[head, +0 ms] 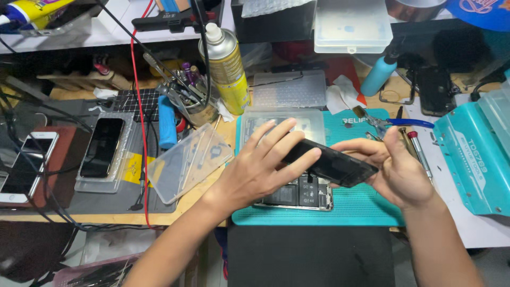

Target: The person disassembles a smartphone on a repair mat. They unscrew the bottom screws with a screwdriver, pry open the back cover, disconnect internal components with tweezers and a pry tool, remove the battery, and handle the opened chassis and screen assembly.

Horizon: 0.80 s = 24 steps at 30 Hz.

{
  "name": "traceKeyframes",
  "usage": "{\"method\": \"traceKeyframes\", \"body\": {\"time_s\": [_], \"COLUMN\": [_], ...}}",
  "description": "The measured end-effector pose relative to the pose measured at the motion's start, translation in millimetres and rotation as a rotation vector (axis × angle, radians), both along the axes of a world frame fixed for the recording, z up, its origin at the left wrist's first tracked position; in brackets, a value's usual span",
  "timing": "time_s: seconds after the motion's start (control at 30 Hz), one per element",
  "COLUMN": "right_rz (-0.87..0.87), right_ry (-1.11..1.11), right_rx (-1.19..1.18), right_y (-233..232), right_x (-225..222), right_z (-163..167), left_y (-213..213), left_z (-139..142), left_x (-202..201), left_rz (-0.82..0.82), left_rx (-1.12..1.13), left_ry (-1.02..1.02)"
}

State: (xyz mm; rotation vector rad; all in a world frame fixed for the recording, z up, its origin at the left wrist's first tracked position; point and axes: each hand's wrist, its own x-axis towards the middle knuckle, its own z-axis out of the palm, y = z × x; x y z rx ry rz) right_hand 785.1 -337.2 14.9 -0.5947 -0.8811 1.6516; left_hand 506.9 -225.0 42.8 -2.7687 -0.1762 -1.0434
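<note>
Two hands meet over the teal mat [366, 207] at the near middle of the bench [212, 204]. Between them a dark screen panel [332, 163] is held tilted, its long axis running left-far to right-near, just above an opened phone [297, 194] on the mat. Left hand [260, 165] lies spread, fingers flat across the panel's left end. Right hand [401, 170] pinches the right end, thumb on top. Tweezers [390, 123] lie far right.

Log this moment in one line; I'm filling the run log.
left hand: holds black screen panel | right hand: holds it | below: opened phone on teal mat
</note>
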Motion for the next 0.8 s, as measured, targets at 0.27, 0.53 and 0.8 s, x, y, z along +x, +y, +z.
{"method": "traceKeyframes", "body": {"time_s": [0.27,0.53,0.8], "right_rz": [0.02,-0.402,-0.503], "right_ry": [-0.27,-0.601,-0.766], "right_rx": [-0.071,0.074,0.109], "right_y": [-1.2,-16.8,-28.7], "right_x": [-10.6,-42.9,-53.3], "right_z": [1.0,21.9,27.6], "left_y": [16.0,-5.3,-20.1], "left_z": [-4.9,-6.0,4.9], "left_x": [16.6,34.5,41.5], "left_rz": [-0.08,-0.389,-0.381], "left_rx": [0.14,-1.603,-1.623], "left_ry": [-0.019,-0.402,-0.399]}}
